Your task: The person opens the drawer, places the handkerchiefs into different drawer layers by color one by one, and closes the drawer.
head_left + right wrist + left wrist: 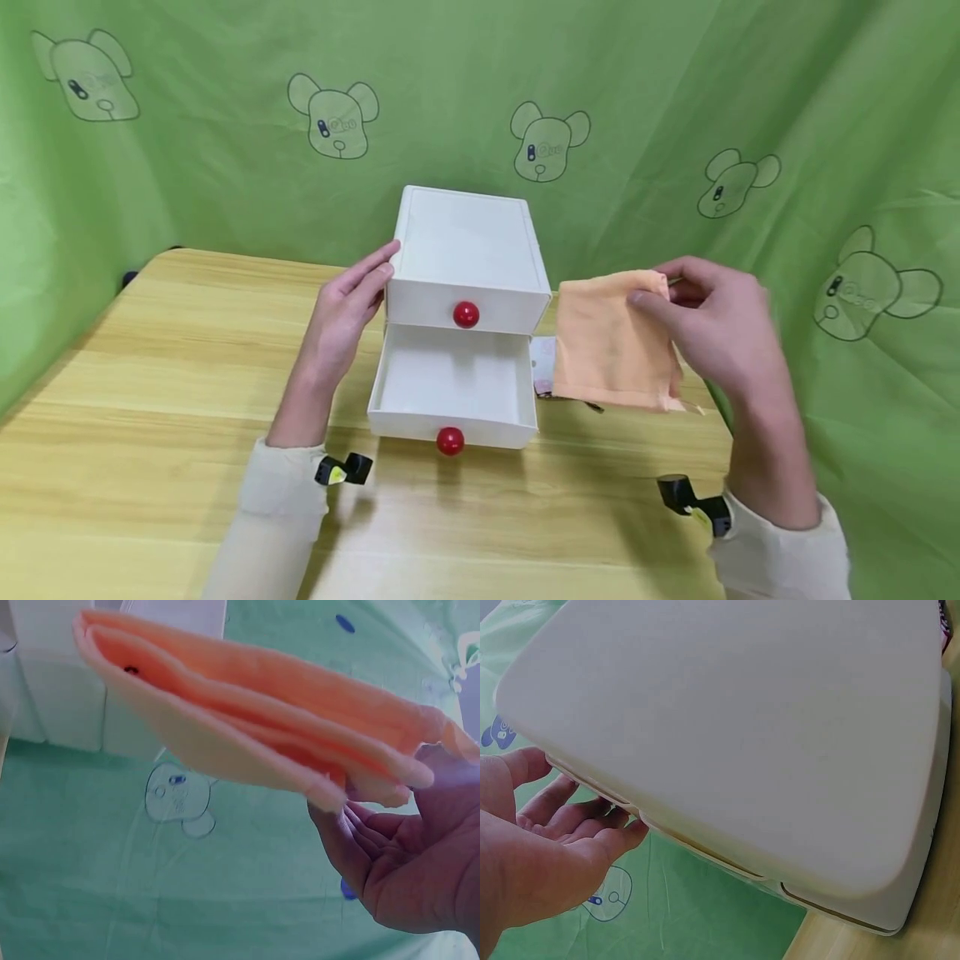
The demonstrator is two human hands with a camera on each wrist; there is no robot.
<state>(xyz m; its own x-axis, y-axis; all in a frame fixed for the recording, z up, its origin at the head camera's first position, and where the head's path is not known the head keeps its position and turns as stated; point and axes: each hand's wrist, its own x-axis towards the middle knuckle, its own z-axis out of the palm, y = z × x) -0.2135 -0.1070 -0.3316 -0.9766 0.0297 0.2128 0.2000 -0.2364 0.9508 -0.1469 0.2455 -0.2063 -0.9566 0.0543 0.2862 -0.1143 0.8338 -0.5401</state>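
A white two-drawer cabinet [471, 237] with red ball knobs stands mid-table. Its lower drawer [453, 379] is pulled out and bare inside, while the upper drawer [427, 302] is closed. My left hand [341, 312] rests against the cabinet's left side, fingertips at the upper edge; the left wrist view shows those fingers [570, 814] touching the white casing. To the right of the cabinet, my right hand [716, 321] pinches a folded orange cloth [611, 342] by its right edge, thumb in front. The cloth's stacked layers [247, 712] show in the right wrist view.
Behind the orange cloth, a flat pale patterned item [543, 365] lies beside the cabinet, mostly hidden. The wooden table [150, 400] extends left and toward me. A green curtain [450, 100] with bear-head drawings encloses the back and sides.
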